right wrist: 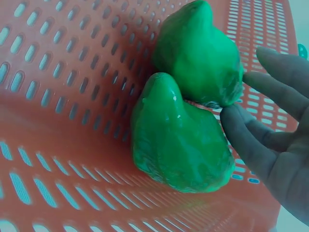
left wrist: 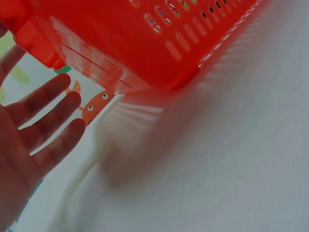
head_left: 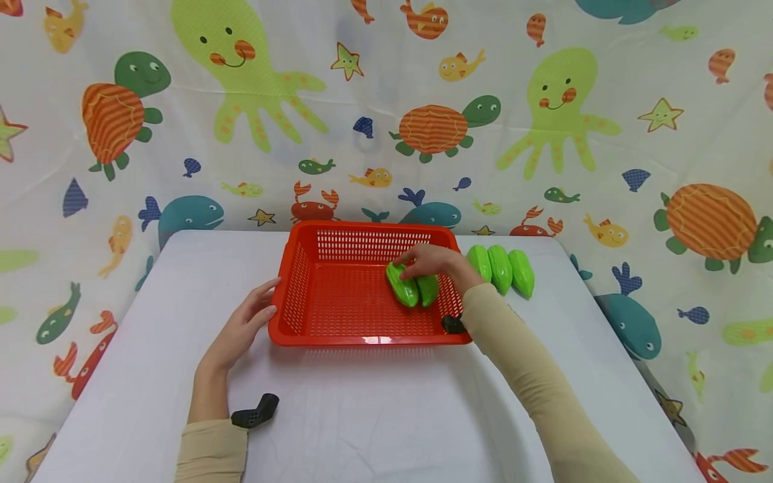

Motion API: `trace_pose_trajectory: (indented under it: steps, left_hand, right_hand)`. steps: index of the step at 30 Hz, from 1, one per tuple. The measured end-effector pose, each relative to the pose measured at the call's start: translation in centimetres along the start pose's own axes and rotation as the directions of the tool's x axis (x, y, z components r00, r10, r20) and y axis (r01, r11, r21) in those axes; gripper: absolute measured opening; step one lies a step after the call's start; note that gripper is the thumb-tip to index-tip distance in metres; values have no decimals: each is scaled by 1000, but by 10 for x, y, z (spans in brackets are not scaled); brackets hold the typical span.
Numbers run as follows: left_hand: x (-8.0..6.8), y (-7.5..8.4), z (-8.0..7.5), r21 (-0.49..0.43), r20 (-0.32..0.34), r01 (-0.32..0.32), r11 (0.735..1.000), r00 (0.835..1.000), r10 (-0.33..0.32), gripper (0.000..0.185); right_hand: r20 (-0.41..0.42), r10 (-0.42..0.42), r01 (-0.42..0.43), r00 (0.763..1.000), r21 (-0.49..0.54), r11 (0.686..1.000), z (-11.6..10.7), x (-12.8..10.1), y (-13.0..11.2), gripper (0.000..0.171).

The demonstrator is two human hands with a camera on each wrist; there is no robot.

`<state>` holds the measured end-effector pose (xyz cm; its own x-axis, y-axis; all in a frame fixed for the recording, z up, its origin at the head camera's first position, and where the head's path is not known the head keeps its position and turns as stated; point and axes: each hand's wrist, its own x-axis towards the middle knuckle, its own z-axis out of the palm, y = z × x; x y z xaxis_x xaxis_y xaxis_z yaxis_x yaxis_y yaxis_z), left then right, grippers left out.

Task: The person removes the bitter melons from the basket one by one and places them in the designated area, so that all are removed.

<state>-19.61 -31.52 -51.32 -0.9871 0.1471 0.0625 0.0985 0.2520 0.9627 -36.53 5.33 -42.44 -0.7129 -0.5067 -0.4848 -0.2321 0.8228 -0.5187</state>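
A red slotted basket (head_left: 368, 340) stands mid-table. Two green toy vegetables (head_left: 403, 288) (head_left: 429, 290) lie side by side on its floor near the right wall. My right hand (head_left: 431, 261) hovers over them with relaxed fingers. In the right wrist view its fingertips (right wrist: 241, 121) just touch the two green pieces (right wrist: 178, 140) (right wrist: 200, 53), gripping neither. My left hand (head_left: 244, 322) lies flat on the table with straight fingers against the basket's left wall. The left wrist view shows the spread fingers (left wrist: 43, 121) beside the red wall (left wrist: 120, 43).
Three more green toy vegetables (head_left: 501, 268) lie in a row on the white table (head_left: 374, 402), just right of the basket. A sea-animal print curtain (head_left: 386, 121) hangs behind the table. Black wrist-mounted cameras (head_left: 256, 411) (head_left: 453, 325) sit by each forearm.
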Motion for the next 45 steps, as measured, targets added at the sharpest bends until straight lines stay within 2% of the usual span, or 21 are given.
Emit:
trace_pose_trajectory:
  steps: [4, 9, 14, 22, 37, 41, 45]
  left_hand:
    - [4, -2, -3, 0, 6, -3, 1000, 1000, 3, 58]
    - [9, -4, -7, -4, 16, -9, 1000, 1000, 9, 58]
    - [14, -6, -10, -2, 20, -1, 1000, 1000, 1, 59]
    - [19, -7, -14, -5, 30, -2, 1000, 1000, 2, 59]
    - [23, -10, -16, -16, 44, -1, 1000, 999, 2, 59]
    - [22, -10, -16, -13, 42, 4, 1000, 999, -4, 59]
    - [22, -10, -16, -12, 39, 2, 1000, 999, -2, 60]
  right_hand:
    - [-11, -16, 16, 1000, -35, 999, 1, 3, -4, 49]
    - [-25, -56, 52, 998, -140, 989, 4, 9, -13, 50]
    - [-10, -43, 40, 999, -205, 978, 6, 15, -23, 52]
    - [17, -28, 31, 999, -195, 980, 8, 19, -27, 48]
    - [23, -84, 87, 996, -148, 985, 8, 25, -25, 37]
    - [41, -100, 105, 994, -147, 983, 8, 25, -25, 38]
    - [46, -102, 108, 994, -150, 983, 9, 26, -25, 47]
